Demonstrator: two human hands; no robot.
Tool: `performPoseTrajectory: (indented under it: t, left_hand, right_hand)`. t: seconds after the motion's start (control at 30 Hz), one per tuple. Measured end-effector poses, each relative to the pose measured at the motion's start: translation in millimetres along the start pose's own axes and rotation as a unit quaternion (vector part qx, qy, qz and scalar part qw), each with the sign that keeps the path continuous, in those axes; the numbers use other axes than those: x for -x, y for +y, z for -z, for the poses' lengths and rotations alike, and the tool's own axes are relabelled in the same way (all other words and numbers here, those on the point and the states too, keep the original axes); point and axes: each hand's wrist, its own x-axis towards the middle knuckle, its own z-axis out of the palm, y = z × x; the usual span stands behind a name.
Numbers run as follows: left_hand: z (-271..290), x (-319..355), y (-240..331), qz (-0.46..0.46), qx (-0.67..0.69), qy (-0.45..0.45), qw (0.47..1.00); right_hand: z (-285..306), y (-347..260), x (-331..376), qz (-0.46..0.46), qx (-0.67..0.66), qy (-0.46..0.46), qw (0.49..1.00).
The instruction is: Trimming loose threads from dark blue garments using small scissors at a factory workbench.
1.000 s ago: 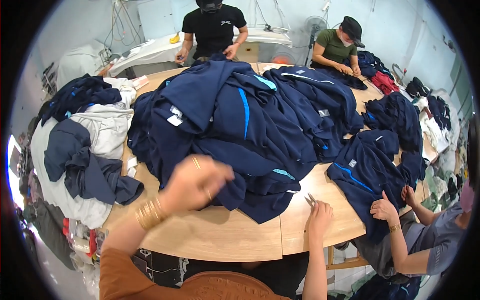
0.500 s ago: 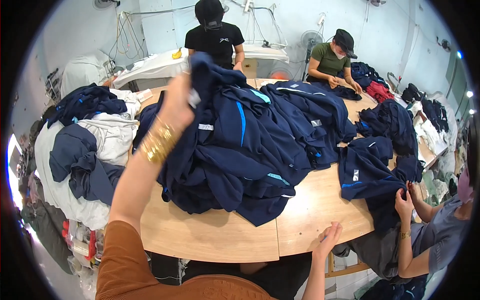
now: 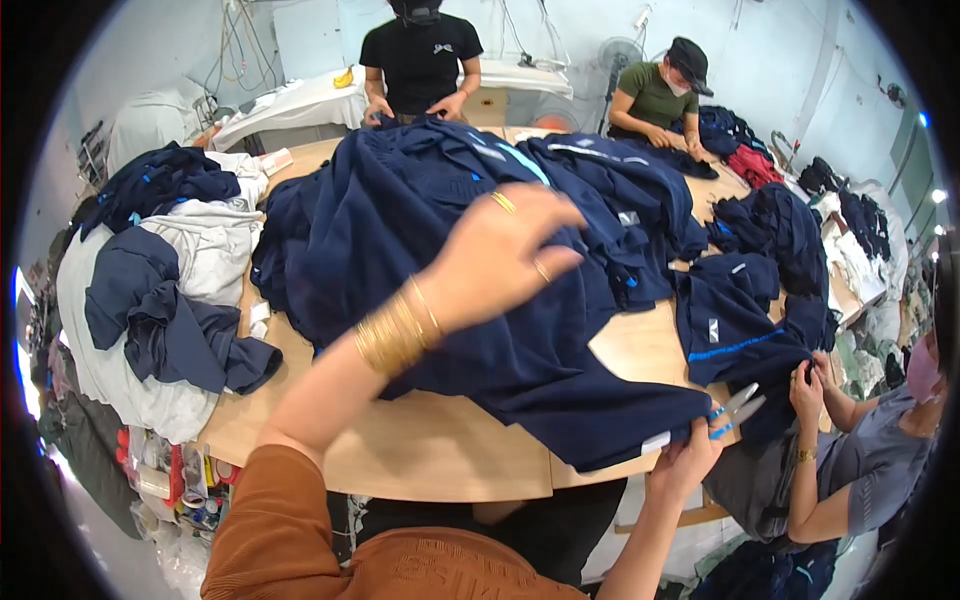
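A navy garment point(image 3: 620, 405) is spread over the heap of navy clothes and stretches right towards me, a small white tag point(image 3: 655, 441) near its end. My right hand point(image 3: 688, 462) is closed on that end. The same hand holds small blue-handled thread snips point(image 3: 738, 408), their blades apart and pointing up to the right. My left hand point(image 3: 510, 255), slightly blurred, hovers over the middle of the heap, thumb and fingers apart, with nothing seen in it. Gold bangles point(image 3: 395, 325) circle my left wrist.
Grey and white cloth point(image 3: 165, 310) lies heaped on the left. The wooden table point(image 3: 430, 455) curves around in front of me. Two co-workers handle dark cloth across the table. At the right, another person's hands point(image 3: 810, 385) hold a navy garment point(image 3: 725, 320).
My left hand has come down and right from high at the left, where it held up navy cloth. My right hand has taken hold of the garment's end, now drawn right across the table.
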Motion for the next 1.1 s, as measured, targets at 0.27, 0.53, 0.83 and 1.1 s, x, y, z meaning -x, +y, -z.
performPoseTrajectory:
  t: [0.27,0.53,0.83,1.1]
  left_hand:
    - [-4.1,80.0,-60.7,0.046,-0.152,-0.198,0.967]
    - [19.2,93.3,-2.3,0.268,0.034,-0.276,0.922]
    - [-4.4,152.6,54.7,0.114,-0.116,-0.19,0.968]
    - [-41.0,212.1,101.8,0.395,0.186,-0.221,0.872]
  right_hand:
    - [86.4,16.3,-14.1,-0.026,0.073,0.102,0.992]
    - [119.2,-16.9,-44.6,0.074,0.315,0.056,0.945]
    - [120.7,40.5,-76.5,0.135,0.725,-0.029,0.675]
    - [118.2,27.7,-38.9,0.143,0.795,-0.056,0.587]
